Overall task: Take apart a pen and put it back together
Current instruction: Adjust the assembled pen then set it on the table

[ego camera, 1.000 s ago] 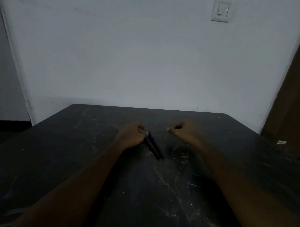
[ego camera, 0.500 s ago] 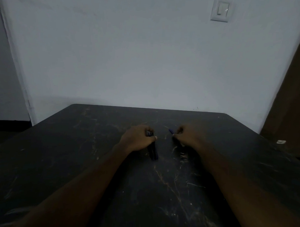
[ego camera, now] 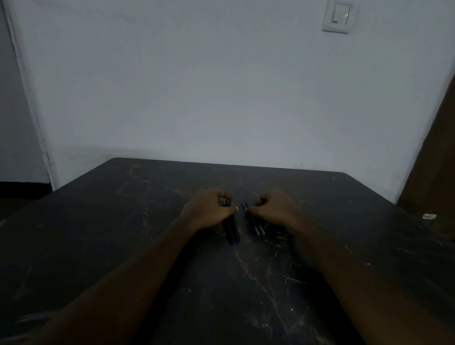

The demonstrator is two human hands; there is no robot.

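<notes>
Pen, slim, dark blue plastic [ego camera: 231, 233]: in two pieces, both low over the middle of the scratched black bench [ego camera: 243, 289], side by side and just apart.

- Thicker dark piece [ego camera: 231, 228]: gripped in my left hand [ego camera: 209, 210], fingers curled round its far end. Its free end points to 6 o'clock and seems to touch the bench.
- Thinner blue piece [ego camera: 254, 222]: pinched by thumb and curled fingers of my right hand [ego camera: 274, 210]. It runs toward 5 o'clock, near the first piece at its 3 o'clock.

Change: a second ago only one dark stick showed, under my left hand, with my right hand closed apart from it. Now a blue length lies under my right hand. I judge the pulling-apart largely done; whether smaller parts remain inside I cannot tell.

Room: the bench's far edge sits at 12 o'clock by the pale wall [ego camera: 224, 94], near my knuckles. The side edges at 9 and 3 o'clock are well apart from both hands. Broad bench top lies toward 6 o'clock for laying pieces down.

Also present: white light switch [ego camera: 339, 16] high at 1 o'clock, and a small white object [ego camera: 429, 216] off the bench at 3 o'clock.
</notes>
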